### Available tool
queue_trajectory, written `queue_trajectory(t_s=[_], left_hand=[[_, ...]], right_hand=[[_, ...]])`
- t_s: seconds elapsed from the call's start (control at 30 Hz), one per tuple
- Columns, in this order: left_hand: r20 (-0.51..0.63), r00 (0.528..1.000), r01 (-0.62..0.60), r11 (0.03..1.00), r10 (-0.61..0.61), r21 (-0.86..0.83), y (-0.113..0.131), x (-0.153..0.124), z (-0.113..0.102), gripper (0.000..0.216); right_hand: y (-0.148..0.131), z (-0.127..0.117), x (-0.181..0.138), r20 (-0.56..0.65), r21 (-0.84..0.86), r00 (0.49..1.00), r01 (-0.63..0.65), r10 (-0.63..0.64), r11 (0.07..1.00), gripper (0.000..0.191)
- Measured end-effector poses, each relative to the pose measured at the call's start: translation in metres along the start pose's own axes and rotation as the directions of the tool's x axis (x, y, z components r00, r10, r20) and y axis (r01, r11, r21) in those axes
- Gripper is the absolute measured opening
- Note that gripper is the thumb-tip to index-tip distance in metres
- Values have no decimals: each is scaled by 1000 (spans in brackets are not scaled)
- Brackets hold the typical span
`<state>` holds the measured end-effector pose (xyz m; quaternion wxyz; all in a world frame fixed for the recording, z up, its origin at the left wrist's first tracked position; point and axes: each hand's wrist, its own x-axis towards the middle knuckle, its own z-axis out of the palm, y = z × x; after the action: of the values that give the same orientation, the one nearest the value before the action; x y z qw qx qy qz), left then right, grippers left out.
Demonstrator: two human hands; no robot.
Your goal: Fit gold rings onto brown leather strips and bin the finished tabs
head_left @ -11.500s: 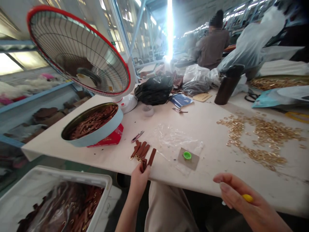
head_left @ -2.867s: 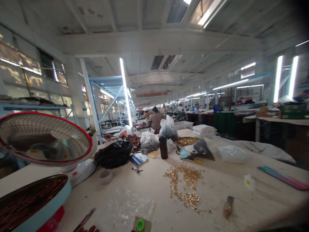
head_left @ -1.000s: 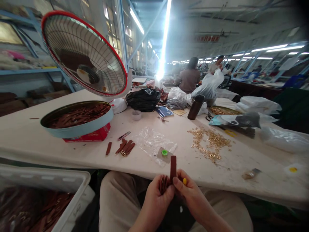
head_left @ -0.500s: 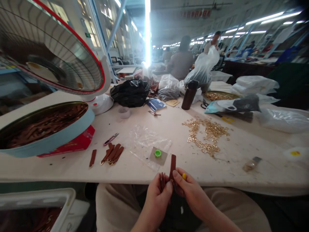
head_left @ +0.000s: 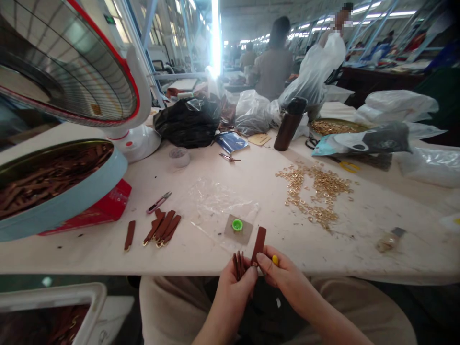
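Note:
In front of my lap, at the table's edge, both hands meet. My left hand (head_left: 230,292) is closed around several brown leather strips (head_left: 238,263), whose ends stick up between the fingers. Its thumb presses at the lower end of a single leather strip (head_left: 259,242), which stands up slightly tilted. My right hand (head_left: 283,275) pinches that same strip from the right. A small yellow-tipped thing (head_left: 275,259) pokes out of the right hand; the rest of it is hidden. Just beyond lies a bright green cap (head_left: 237,225) on a greyish square (head_left: 247,234).
To the left lie a pile of leather strips with gold rings (head_left: 166,227), a lone strip (head_left: 130,235) and thread snips (head_left: 159,202). Gold rings (head_left: 328,189) spread at right. A fan (head_left: 138,141), a tin of strips (head_left: 89,184) and a dark bottle (head_left: 289,127) stand around.
The view has shifted a little. The single strip leans slightly more to the right; both hands keep their hold.

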<state>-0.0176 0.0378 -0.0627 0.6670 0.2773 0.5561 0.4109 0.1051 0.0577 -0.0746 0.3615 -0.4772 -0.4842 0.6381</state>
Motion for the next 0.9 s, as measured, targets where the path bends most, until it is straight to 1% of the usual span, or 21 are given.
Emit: queue_trajectory(t_s=[0.03,0.1,0.23,0.3,0.4,0.5,0.67,0.8,0.9], left_hand=[[14,1000,6,1000,-5,-17,1,0,-1,33],[36,999,12,999,-10,-45,3,-1,-2,34],[34,999,35,998,-33,-47,2,-3,-6,37],[50,997,54,998,-52,-43,0,-5,-7,40],[66,997,47,997,-44,-54,-2,-8,-7,40],[57,998,31,997,-27,-67,-3,-13,-6,39],[75,997,32,996,-26,-86,-1,-22,-5,38],[115,992,66,989,-50,-135,-1,-27,-3,39],[127,991,57,987,-38,-148,-2,-28,2,33]], right_hand=[[0,-1,1,4,12,999,-32,32,999,36],[-1,-2,1,14,8,999,-40,40,999,37],[3,-2,-1,19,-18,1000,16,-16,1000,34],[5,-2,-2,10,-33,1000,27,-27,999,32],[5,0,-6,-11,-70,999,39,-40,997,31],[-1,2,-10,-44,-101,997,62,-66,993,31],[-10,2,-19,-75,-90,993,84,-91,992,29],[-12,0,-24,-82,-83,988,126,-133,988,27],[-13,1,-28,-73,-57,986,149,-152,987,27]])
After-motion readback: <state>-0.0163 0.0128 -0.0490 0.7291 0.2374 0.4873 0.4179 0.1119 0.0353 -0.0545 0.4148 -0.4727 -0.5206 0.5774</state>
